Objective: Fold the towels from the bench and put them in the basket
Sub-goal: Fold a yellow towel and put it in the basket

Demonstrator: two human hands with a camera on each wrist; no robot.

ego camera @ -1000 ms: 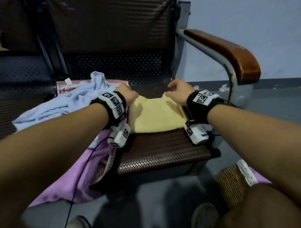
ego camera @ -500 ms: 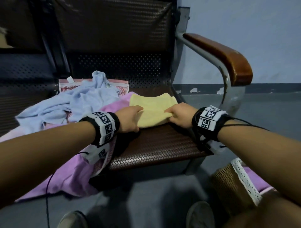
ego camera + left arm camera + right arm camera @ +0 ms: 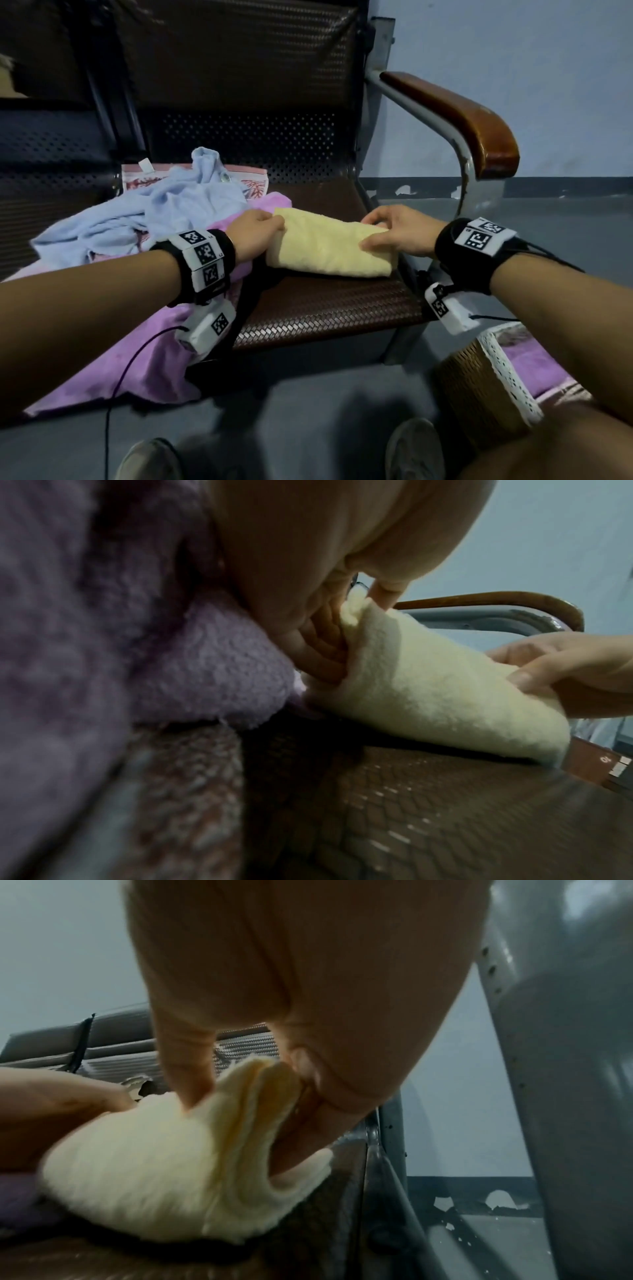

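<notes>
A folded yellow towel [image 3: 325,246] [image 3: 428,696] [image 3: 164,1177] lies on the brown woven bench seat [image 3: 325,308]. My left hand [image 3: 255,233] [image 3: 318,642] pinches its left end. My right hand [image 3: 394,233] [image 3: 291,1069] pinches its right end, thumb on top and fingers between the folded layers. A light blue towel [image 3: 154,209] lies crumpled to the left on a purple towel [image 3: 144,359] [image 3: 205,664] that drapes over the seat's front edge. The wicker basket [image 3: 479,387] with a white lace rim stands on the floor at the lower right, something purple inside it.
A pink patterned cloth [image 3: 144,178] lies behind the blue towel. The bench's wooden armrest [image 3: 462,116] on a metal frame curves above the seat's right side. My shoes [image 3: 414,448] are on the grey floor in front of the bench.
Both hands drew the towel's far edge toward me, folding the yellow towel into a narrower strip; they now hold its two ends.
</notes>
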